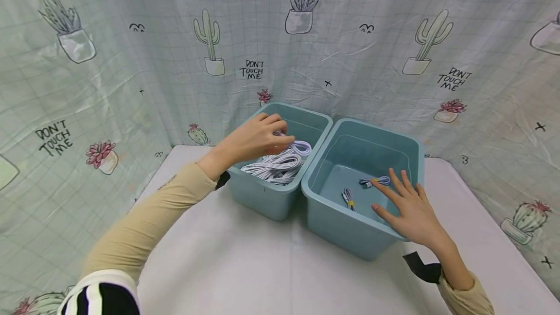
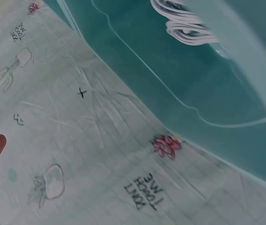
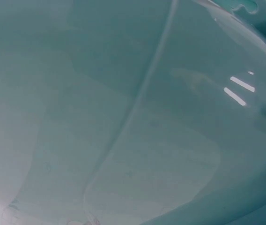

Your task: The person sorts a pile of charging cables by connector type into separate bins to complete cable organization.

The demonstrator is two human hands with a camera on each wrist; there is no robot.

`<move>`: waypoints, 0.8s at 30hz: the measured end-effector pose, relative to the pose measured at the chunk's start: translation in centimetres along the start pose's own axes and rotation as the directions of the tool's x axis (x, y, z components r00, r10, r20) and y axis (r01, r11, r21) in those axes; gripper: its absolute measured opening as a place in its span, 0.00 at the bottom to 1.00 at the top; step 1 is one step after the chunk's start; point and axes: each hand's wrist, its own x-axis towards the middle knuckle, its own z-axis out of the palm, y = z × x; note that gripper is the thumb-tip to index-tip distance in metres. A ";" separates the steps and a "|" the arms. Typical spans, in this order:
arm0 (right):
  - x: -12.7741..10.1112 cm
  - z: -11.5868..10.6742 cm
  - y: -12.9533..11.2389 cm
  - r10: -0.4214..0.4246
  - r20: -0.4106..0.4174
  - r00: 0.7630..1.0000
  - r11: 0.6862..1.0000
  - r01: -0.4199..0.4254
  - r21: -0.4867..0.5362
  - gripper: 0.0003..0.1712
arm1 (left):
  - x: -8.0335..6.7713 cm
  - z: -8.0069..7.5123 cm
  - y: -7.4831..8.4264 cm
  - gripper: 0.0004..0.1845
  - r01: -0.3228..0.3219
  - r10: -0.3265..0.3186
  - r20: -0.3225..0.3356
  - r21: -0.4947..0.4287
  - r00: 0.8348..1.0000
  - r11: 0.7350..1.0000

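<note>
"DON'T TOUCH ME" is printed on the curtain [image 1: 131, 62]. Cables [image 1: 280, 162] in the left bin [image 1: 267, 198] are grasped by the left hand [image 1: 258, 137]. The right hand [image 1: 409, 210], fingers released, is laid on the right bin [image 1: 350, 232], near two bundles [image 1: 375, 181].

White counter [image 1: 262, 266] underneath, plain cloth surface. Backdrop curtain [image 1: 131, 62] wraps the far side and both left and right sides: pale green grid print with potted cacti, pink flowers and "DON'T TOUCH ME" lettering; left wrist view shows the same curtain [image 2: 77, 140] close up.
</note>
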 end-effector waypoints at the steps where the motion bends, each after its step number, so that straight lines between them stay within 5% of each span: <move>1: 0.0 0.0 0.0 -0.001 0.000 1.000 1.000 0.001 0.000 0.33 | 0.6 0.1 0.1 0.06 -0.002 0.002 0.012 0.005 1.000 1.000; 12: -0.1 0.1 0.1 -0.005 -0.018 1.000 1.000 0.005 -0.001 0.33 | 6.7 2.0 1.1 0.06 -0.017 0.009 0.139 0.057 0.990 0.998; 24: 0.0 0.0 0.0 0.009 -0.006 1.000 1.000 -0.009 0.008 0.33 | 12.6 3.8 2.5 0.12 -0.018 -0.008 0.307 0.083 0.952 0.996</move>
